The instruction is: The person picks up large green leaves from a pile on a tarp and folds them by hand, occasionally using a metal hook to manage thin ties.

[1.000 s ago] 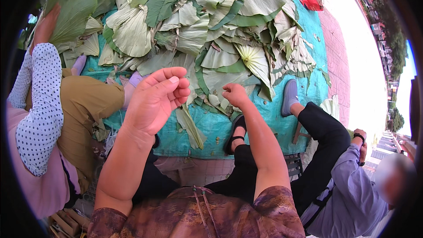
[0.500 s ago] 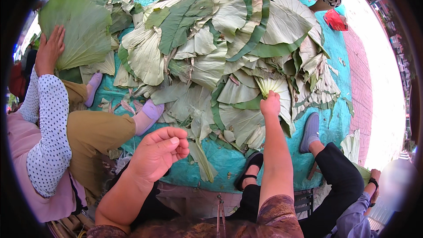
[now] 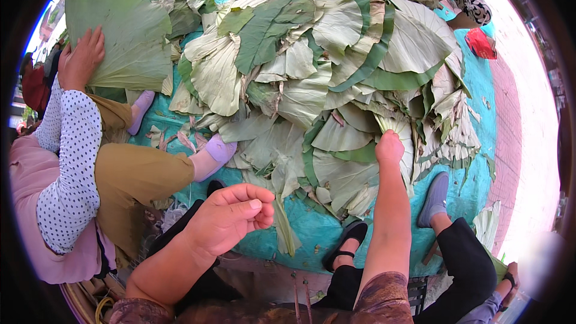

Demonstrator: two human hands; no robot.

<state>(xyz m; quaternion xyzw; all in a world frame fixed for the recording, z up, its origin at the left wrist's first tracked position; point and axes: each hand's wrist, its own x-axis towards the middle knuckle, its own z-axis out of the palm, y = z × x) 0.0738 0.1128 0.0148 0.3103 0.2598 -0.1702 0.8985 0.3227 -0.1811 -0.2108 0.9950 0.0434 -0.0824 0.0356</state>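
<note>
A large heap of dried pale-green lotus leaves (image 3: pixel 294 87) lies in front of me, some leaves with darker green undersides. My right hand (image 3: pixel 390 146) reaches into its near right side, closed on the gathered end of a pale lotus leaf (image 3: pixel 401 135); its fingertips are hidden. My left hand (image 3: pixel 237 216) is held up before the near edge of the heap. Its fingers curl in toward the thumb, and nothing shows in them. A limp, folded leaf (image 3: pixel 284 228) hangs from the heap just beyond that hand.
A turquoise tarp (image 3: pixel 300 228) lies under the heap. On the left, a person in a polka-dot sleeve (image 3: pixel 72 162) holds a broad green leaf (image 3: pixel 123 30). Other people's hands work at the far right and lower right. A red packet (image 3: pixel 481 44) lies at the tarp's right edge.
The whole view has shifted, so the heap sits farther right in it. My right hand keeps its grip on the leaf, and my left hand stays curled.
</note>
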